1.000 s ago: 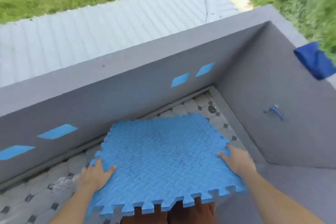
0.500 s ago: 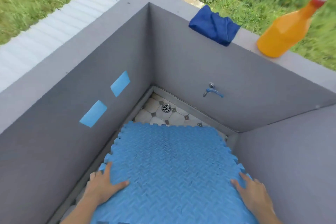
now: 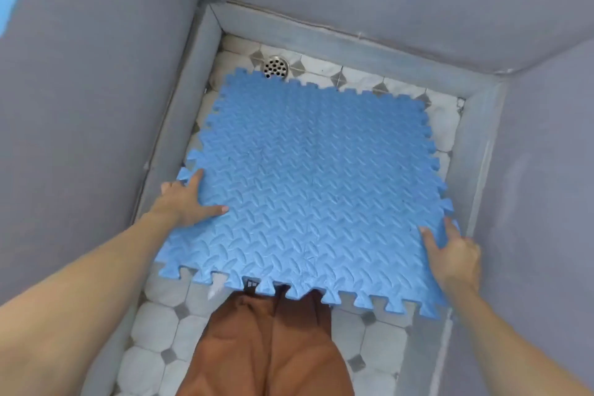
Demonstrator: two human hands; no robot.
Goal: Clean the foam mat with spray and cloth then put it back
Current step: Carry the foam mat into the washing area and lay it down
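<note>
A blue foam mat [image 3: 315,190] with a raised woven pattern and jigsaw edges is held over the tiled floor [image 3: 160,331] of a narrow space enclosed by grey walls [image 3: 80,90]. Its near edge hangs above the person's legs in brown trousers [image 3: 270,347], while its far edge reaches toward the corner, where one corner of the mat just covers part of a round metal drain [image 3: 275,66]. Whether the far edge touches the tiles cannot be told. The left hand [image 3: 186,199] grips the mat's left edge: the thumb and forefinger lie spread and straight on the top surface, and the other fingers go over the edge out of sight. The right hand [image 3: 453,251] holds the right edge near the front corner, thumb on top and fingers wrapped along and under the side. A grey raised kerb [image 3: 337,38] runs along the foot of the walls, and white octagonal tiles with small dark squares show around the mat.
</note>
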